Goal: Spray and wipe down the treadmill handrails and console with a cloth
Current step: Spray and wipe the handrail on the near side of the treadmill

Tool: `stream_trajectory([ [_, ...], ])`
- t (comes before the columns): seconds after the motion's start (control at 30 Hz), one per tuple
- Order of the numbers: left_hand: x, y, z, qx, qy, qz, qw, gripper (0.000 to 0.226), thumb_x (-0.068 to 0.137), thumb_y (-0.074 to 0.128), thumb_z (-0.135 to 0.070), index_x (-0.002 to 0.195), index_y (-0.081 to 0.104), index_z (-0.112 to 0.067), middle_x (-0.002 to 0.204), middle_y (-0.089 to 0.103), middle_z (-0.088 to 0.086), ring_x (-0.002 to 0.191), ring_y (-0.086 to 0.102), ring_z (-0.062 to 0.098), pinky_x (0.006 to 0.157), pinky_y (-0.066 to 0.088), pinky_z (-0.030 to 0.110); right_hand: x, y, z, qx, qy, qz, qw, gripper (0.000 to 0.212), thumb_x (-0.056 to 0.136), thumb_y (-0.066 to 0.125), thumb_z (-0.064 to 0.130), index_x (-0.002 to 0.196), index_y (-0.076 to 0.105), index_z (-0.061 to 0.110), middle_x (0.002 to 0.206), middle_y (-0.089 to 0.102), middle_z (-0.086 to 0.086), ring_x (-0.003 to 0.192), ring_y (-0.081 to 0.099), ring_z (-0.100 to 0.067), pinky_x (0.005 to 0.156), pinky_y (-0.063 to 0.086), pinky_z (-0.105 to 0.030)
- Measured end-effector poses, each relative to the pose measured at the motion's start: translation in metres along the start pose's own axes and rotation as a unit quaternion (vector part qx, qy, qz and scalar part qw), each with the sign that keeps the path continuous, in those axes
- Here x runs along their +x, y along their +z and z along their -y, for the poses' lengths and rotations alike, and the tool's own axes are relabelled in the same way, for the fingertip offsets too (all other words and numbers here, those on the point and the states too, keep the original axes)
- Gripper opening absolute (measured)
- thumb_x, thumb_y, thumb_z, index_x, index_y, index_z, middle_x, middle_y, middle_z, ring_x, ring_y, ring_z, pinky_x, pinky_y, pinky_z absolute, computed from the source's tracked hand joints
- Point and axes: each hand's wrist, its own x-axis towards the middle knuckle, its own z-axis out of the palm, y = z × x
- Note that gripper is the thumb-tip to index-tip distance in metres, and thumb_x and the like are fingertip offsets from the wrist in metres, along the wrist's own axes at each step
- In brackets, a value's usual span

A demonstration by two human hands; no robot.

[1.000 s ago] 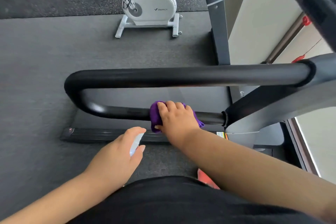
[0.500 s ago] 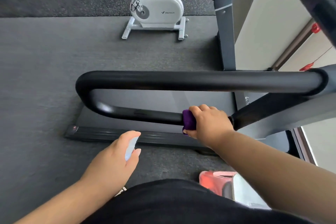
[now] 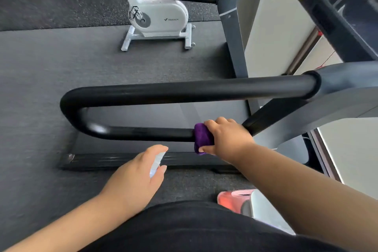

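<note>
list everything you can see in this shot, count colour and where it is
handrail: 1, black, a loop across the middle of the view, joined to the grey treadmill frame at right
cloth: 1, purple, wrapped on the lower bar of the handrail
spray bottle: 1, pale and translucent, mostly hidden in the left hand
exercise bike: 1, white, on the floor at top centre
treadmill upright: 1, grey, right of the bike
floor mat: dark grey, under everything
shoe: 1, pink, bottom right
left hand: holds the spray bottle, lower centre
right hand: grips the cloth round the lower bar
</note>
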Motion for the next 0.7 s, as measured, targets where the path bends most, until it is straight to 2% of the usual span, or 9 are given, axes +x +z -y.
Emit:
stream_trajectory([
  [0.17,-0.009,-0.005,0.012,-0.013,-0.02,-0.011,1.0,0.041,0.096,0.046,-0.042,0.133,0.028,-0.043,0.128,0.054,-0.015,0.106,0.055,0.01,0.081,0.039,0.023,0.006,0.004,0.008,-0.024,0.004,-0.014,1.0,0.069,0.072,0.06,0.08,0.122,0.046,0.034,0.103,0.056,0.003,0.097,0.056,-0.025,0.078,0.055,-0.043],
  [0.4,-0.021,-0.013,0.03,-0.024,-0.05,-0.026,0.998,0.04,0.096,0.047,-0.041,0.133,0.03,-0.043,0.133,0.052,-0.017,0.111,0.054,0.011,0.083,0.038,0.023,0.013,0.005,0.016,-0.03,-0.024,-0.02,0.999,0.071,0.074,0.055,0.083,0.126,0.045,0.036,0.107,0.058,0.009,0.096,0.058,-0.02,0.077,0.055,-0.039],
  [0.5,-0.022,-0.014,0.032,-0.018,-0.061,-0.012,0.998,0.039,0.097,0.044,-0.042,0.133,0.028,-0.044,0.133,0.051,-0.017,0.111,0.053,0.01,0.082,0.036,0.022,0.019,0.006,0.036,-0.029,-0.036,-0.022,0.999,0.075,0.075,0.053,0.083,0.131,0.043,0.035,0.113,0.059,0.007,0.102,0.058,-0.022,0.082,0.054,-0.039],
  [0.7,-0.017,-0.013,0.04,-0.019,-0.04,0.006,0.999,0.04,0.098,0.043,-0.042,0.135,0.027,-0.043,0.133,0.052,-0.013,0.111,0.054,0.013,0.089,0.042,0.027,0.035,0.01,0.082,-0.03,-0.061,-0.03,0.997,0.079,0.078,0.051,0.082,0.137,0.04,0.03,0.124,0.057,0.003,0.112,0.056,-0.025,0.088,0.051,-0.041],
])
